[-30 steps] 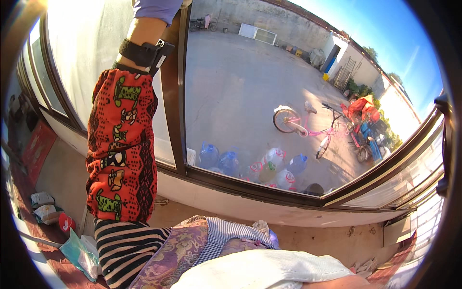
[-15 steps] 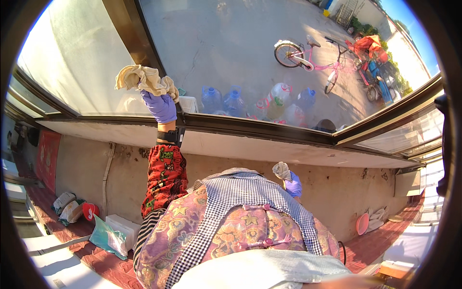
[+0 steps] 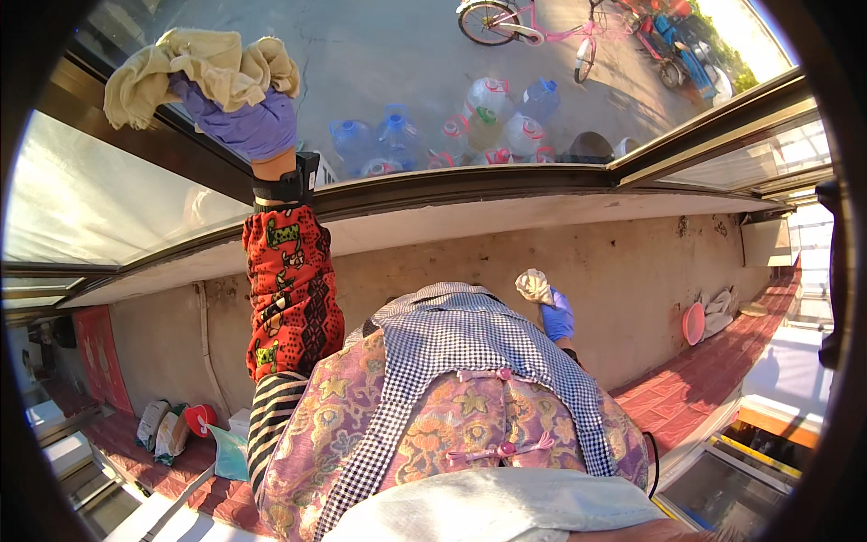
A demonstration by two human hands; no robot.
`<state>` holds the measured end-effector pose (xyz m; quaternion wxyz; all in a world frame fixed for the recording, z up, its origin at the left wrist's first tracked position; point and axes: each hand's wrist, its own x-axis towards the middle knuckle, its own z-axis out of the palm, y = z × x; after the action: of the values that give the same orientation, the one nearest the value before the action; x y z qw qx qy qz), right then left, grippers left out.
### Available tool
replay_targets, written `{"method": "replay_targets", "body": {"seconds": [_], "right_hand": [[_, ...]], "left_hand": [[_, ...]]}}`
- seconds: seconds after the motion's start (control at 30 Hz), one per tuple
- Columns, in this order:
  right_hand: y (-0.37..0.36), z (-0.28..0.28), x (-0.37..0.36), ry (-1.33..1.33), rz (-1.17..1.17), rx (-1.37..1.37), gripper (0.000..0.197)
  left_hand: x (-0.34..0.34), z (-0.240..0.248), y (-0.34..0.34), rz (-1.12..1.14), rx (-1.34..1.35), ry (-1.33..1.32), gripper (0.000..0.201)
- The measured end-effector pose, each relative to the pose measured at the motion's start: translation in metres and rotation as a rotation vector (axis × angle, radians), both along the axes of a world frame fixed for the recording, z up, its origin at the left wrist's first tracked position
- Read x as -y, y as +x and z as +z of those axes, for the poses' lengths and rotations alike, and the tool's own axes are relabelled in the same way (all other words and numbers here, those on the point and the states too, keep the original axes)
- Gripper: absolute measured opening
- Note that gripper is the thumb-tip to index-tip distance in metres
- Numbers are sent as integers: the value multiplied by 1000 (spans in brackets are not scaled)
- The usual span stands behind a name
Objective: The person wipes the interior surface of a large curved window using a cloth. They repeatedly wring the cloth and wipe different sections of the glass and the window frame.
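My left hand (image 3: 237,122), in a purple glove, is raised at the upper left and closed on a crumpled cream cloth (image 3: 203,63). The cloth overlaps the dark window frame post (image 3: 77,90) and the pane beside it; whether it presses on them I cannot tell. A red patterned sleeve covers that forearm, with a black band at the wrist. Low in front of the wall, my right hand (image 3: 559,316), gloved in bluish purple, is closed around a bunched cream cloth (image 3: 534,286). The checked apron hides part of my right arm.
Dark window frame rails (image 3: 452,179) run above a pale sill. Beyond the glass stand several plastic bottles (image 3: 397,135) and a pink bicycle (image 3: 533,32). A pink basin (image 3: 693,323) is at the right, and bags (image 3: 170,434) lie on the red floor (image 3: 668,397) at the left.
My left hand and its cloth have moved up, left and nearer in view. The view has shifted, with the window and bottles higher. My right hand still holds its cloth, slightly shifted.
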<state>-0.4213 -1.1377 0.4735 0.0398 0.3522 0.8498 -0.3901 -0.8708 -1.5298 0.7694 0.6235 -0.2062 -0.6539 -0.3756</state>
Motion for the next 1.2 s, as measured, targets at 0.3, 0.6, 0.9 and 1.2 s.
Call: {"method": "replay_targets", "body": {"seconds": [0.3, 0.6, 0.9, 1.2], "right_hand": [[28, -7, 3, 76, -49, -22, 35], [23, -14, -26, 50, 9, -15, 37], [40, -19, -44, 81, 6, 35, 38], [75, -12, -75, 47, -132, 61, 39]], "left_hand": [[-13, -170, 44, 142, 243, -363, 44], [-87, -35, 40, 152, -66, -336, 43], [-207, -65, 56, -35, -32, -794, 39], [-166, -236, 69, -396, 208, -1362, 39]]}}
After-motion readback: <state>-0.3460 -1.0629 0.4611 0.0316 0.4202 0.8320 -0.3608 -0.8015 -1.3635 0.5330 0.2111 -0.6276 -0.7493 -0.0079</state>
